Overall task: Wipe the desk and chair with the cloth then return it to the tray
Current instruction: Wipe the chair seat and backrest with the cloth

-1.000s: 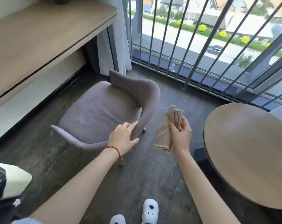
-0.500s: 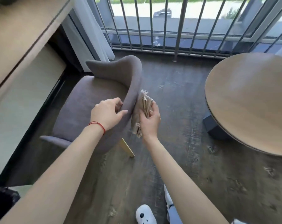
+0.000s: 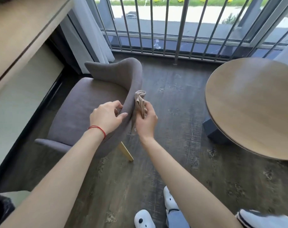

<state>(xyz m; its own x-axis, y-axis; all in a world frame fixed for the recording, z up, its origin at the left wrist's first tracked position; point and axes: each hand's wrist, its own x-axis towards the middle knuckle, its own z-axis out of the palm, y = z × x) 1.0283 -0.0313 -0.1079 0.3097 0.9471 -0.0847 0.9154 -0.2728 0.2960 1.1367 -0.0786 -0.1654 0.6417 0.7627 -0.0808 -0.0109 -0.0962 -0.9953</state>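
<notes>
A grey-purple upholstered chair stands left of centre with its curved backrest toward me. My left hand grips the top rim of that backrest, fingers curled over the edge. My right hand holds a folded beige cloth and presses it against the outer face of the backrest. The wooden desk runs along the upper left. No tray is in view.
A round wooden table on a dark base stands at the right. A metal railing and glass close off the far side, with a white curtain behind the chair. Dark wood floor lies between chair and table; white slippers show below.
My right hand carried the cloth from mid-air onto the outer side of the chair back. My left hand closed over the backrest rim. My view shifted closer.
</notes>
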